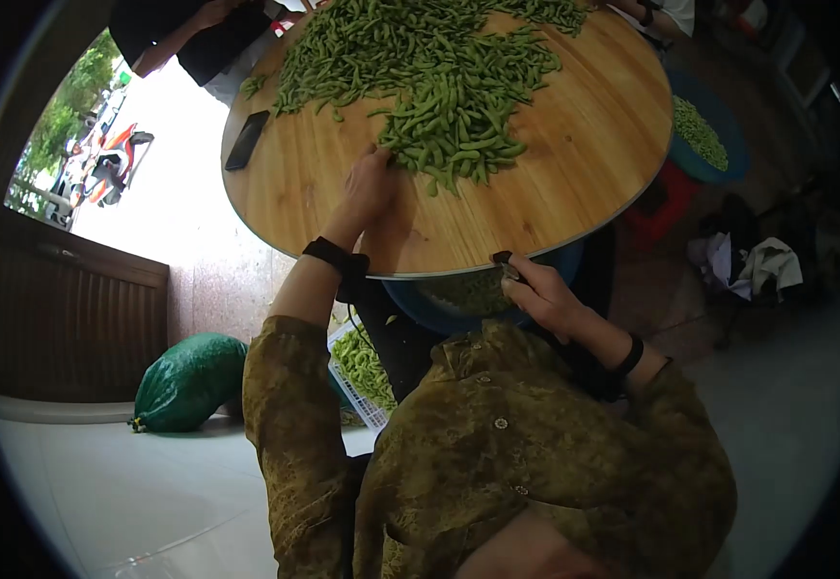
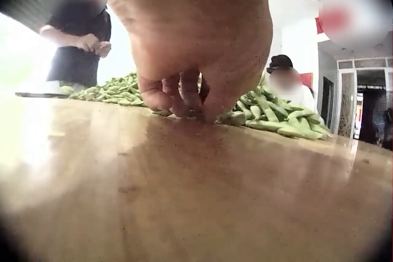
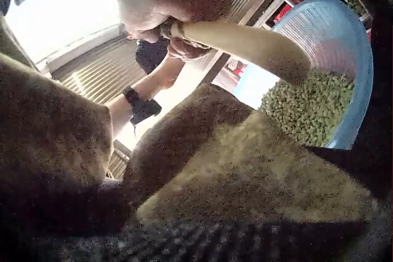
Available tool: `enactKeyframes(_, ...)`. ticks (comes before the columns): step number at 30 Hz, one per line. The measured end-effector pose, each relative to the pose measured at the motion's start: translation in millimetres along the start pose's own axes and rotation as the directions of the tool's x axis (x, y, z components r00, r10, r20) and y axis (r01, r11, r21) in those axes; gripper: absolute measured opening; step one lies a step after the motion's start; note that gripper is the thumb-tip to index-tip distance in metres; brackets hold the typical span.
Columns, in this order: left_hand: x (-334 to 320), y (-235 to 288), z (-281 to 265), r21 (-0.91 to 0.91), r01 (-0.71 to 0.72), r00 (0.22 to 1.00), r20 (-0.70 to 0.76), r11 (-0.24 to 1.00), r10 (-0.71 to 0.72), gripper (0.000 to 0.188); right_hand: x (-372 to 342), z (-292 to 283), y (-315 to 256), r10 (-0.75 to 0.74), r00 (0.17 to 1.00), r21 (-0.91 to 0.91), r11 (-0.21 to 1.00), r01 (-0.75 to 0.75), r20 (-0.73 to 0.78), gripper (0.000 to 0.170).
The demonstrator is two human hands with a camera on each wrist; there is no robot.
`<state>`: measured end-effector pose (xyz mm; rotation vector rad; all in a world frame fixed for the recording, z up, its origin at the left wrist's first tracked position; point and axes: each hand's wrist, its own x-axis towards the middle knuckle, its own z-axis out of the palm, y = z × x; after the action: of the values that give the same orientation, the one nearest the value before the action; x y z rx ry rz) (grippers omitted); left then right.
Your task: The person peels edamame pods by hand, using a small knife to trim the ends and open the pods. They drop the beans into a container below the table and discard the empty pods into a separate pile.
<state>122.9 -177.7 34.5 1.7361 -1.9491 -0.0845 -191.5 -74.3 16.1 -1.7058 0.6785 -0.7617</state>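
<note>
Probably called for picking curved green pods (image 1: 473,125) singly from the loose edge, atop the round wooden table (image 1: 593,145). Touched pods with the bent-fingered bare left hand (image 1: 370,185); could not tell whether gripping any. Pinched a small dark item (image 1: 502,258) in the bare right hand (image 1: 547,297), at the table's near rim.

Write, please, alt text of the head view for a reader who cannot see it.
A person's left hand is at the near edge of a large heap of green pods on a round wooden table, with the right hand by the table's near rim. A green sack lies on the floor, picture left.
</note>
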Motion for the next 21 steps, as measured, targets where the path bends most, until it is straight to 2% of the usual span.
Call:
enactKeyframes(1, 2.9, -0.9, -2.9, 0.044, 0.066, 0.996, 0.049, 0.997, -0.069, 0.021, 2.1, -0.9, -1.7, -0.009, 1.0, 0.001, 1.0, 0.009, 0.001, 0.023)
enactKeyframes(2, 2.3, -1.6, -5.5, 0.05, 0.061, 0.997, 0.045, 0.997, -0.064, 0.021, 3.4, -1.8, -5.6, 0.059, 0.998, 0.117, 0.991, -0.063, 0.035, 0.022)
enactKeyframes(3, -1.9, -0.6, -8.5, 0.026, -0.002, 0.999, -0.037, 1.0, 0.003, 0.021, 4.4, -2.2, -8.9, 0.123, 0.99, 0.229, 0.964, -0.137, 0.074, 0.022)
enactKeyframes(4, -5.7, 0.8, -11.0, 0.007, -0.072, 0.991, -0.116, 0.997, 0.072, 0.021, 6.5, -3.2, -9.2, 0.115, 0.991, 0.234, 0.964, -0.126, 0.063, 0.022)
enactKeyframes(5, -10.4, 2.9, -12.2, 0.014, -0.089, 0.99, -0.109, 0.996, 0.09, 0.021, 9.5, -4.7, -9.1, 0.156, 0.983, 0.309, 0.934, -0.179, 0.097, 0.021)
enactKeyframes(7, -26.4, 29.6, -17.9, -0.346, 0.018, 0.993, -0.102, 0.938, -0.057, 0.015, 14.4, -9.2, -10.3, 0.202, 0.972, 0.391, 0.89, -0.234, 0.123, 0.02)
enactKeyframes(8, -37.4, 46.2, -22.2, -0.349, 0.017, 0.995, -0.089, 0.937, -0.051, 0.015, 18.8, -9.9, -17.3, 0.179, 0.975, 0.475, 0.852, -0.221, 0.132, 0.018)
enactKeyframes(9, -49.9, 64.8, -28.1, -0.628, 0.152, 0.987, 0.062, 0.763, -0.145, 0.014, 22.3, -9.1, -24.3, 0.158, 0.978, 0.553, 0.807, -0.208, 0.138, 0.017)
enactKeyframes(10, -62.0, 80.9, -30.8, -0.815, 0.3, 0.953, 0.238, 0.496, -0.187, 0.015, 24.8, -6.3, -30.9, 0.172, 0.977, 0.556, 0.803, -0.215, 0.13, 0.017)
enactKeyframes(11, -74.5, 94.3, -30.1, -0.816, 0.311, 0.95, 0.252, 0.487, -0.183, 0.015, 27.2, -2.5, -37.3, 0.178, 0.976, 0.627, 0.748, -0.217, 0.126, 0.018)
enactKeyframes(12, -85.2, 106.4, -28.9, -0.843, 0.389, 0.921, 0.344, 0.372, -0.182, 0.014, 28.9, -1.8, -39.7, 0.182, 0.976, 0.691, 0.69, -0.215, 0.121, 0.018)
enactKeyframes(13, -91.2, 113.9, -25.6, -0.85, 0.462, 0.886, 0.431, 0.254, -0.168, 0.013, 31.1, -0.7, -28.9, 0.166, 0.971, 0.683, 0.69, -0.238, 0.171, 0.028)
enactKeyframes(14, -94.7, 119.2, -20.1, -0.849, 0.469, 0.882, 0.44, 0.243, -0.166, 0.013, 29.1, -0.5, -28.6, 0.179, 0.969, 0.682, 0.689, -0.246, 0.169, 0.028)
enactKeyframes(16, -104.4, 124.7, -9.8, -0.859, 0.467, 0.883, 0.438, 0.211, -0.172, 0.013, 25.2, 2.2, -33.1, 0.165, 0.961, 0.773, 0.57, -0.278, 0.224, 0.036)
enactKeyframes(21, -109.1, 128.3, -3.6, -0.874, 0.447, 0.891, 0.415, 0.189, -0.186, 0.012, 19.1, 0.6, -32.9, 0.14, 0.961, 0.781, 0.56, -0.277, 0.241, 0.037)
